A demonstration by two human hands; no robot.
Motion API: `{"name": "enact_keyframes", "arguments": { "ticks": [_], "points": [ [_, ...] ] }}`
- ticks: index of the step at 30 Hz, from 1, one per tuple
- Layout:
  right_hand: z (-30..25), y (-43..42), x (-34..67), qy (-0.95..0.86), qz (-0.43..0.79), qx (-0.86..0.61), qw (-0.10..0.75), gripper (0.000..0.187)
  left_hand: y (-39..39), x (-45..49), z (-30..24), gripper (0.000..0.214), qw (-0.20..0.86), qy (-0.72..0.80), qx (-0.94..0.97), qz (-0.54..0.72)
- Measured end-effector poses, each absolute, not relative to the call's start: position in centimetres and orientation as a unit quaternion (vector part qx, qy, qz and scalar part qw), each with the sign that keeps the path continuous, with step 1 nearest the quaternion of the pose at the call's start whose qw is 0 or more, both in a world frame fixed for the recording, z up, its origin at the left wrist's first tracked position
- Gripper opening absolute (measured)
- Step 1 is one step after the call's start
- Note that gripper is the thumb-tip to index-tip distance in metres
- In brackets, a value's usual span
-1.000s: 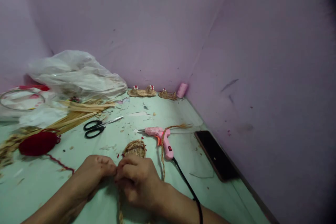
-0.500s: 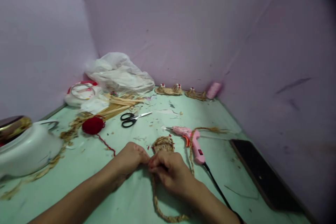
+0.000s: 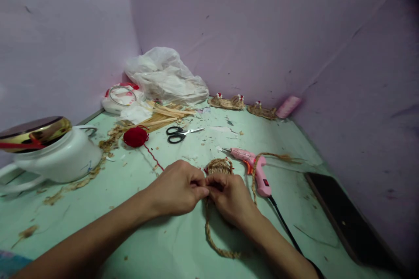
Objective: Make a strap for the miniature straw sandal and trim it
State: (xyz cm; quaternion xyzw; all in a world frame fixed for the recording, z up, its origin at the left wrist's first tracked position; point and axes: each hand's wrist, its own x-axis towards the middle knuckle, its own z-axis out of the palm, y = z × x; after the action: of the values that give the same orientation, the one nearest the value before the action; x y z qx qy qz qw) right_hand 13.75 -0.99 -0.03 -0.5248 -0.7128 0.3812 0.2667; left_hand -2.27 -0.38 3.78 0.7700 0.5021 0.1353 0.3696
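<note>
Both my hands meet at the middle front of the table, fingertips pinched together. The thumb and fingers of my left hand (image 3: 183, 188) are closed, but what lies between them is too small to make out. My right hand (image 3: 231, 198) is closed against it and covers the lower part of a small woven straw piece (image 3: 221, 165) with red bits at its edges. From beneath the fingers a braided straw cord (image 3: 211, 236) curves down along the table. Red yarn runs from a ball (image 3: 135, 137) towards my left hand and disappears behind it.
Black-handled scissors (image 3: 179, 134) lie beyond my hands. A pink glue gun (image 3: 253, 163) with a straw braid over it is to the right, near a dark phone (image 3: 347, 218). At left stands a white pot (image 3: 70, 157); straw strips (image 3: 166, 115) and a plastic bag (image 3: 170, 76) lie behind.
The camera view has shifted, so everything on the table appears farther right and slightly higher. My left hand has turned, its pinched thumb and fingers now showing; both hands remain together.
</note>
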Motion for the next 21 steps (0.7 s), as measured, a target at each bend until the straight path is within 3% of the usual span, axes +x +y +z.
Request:
{"name": "enact_keyframes", "arguments": {
  "ticks": [6,11,16,21],
  "points": [
    [-0.4,-0.9,14.3,-0.709,0.413,-0.514,0.248,0.010,1.0,-1.4,2.8,0.014,0.332,0.477,0.785,0.212],
    [-0.3,-0.6,14.1,-0.590,0.552,-0.526,0.265,0.007,0.2,-2.5,3.5,0.021,0.142,0.467,0.820,0.299],
    [0.1,-0.7,14.0,-0.531,0.591,-0.527,0.301,0.018,-1.2,-2.4,2.9,0.017,0.257,0.532,0.795,0.135],
    [0.2,-0.8,14.0,-0.540,0.595,-0.510,0.306,0.023,-0.7,-1.8,1.3,0.019,0.306,0.522,0.784,0.143]
  ]
}}
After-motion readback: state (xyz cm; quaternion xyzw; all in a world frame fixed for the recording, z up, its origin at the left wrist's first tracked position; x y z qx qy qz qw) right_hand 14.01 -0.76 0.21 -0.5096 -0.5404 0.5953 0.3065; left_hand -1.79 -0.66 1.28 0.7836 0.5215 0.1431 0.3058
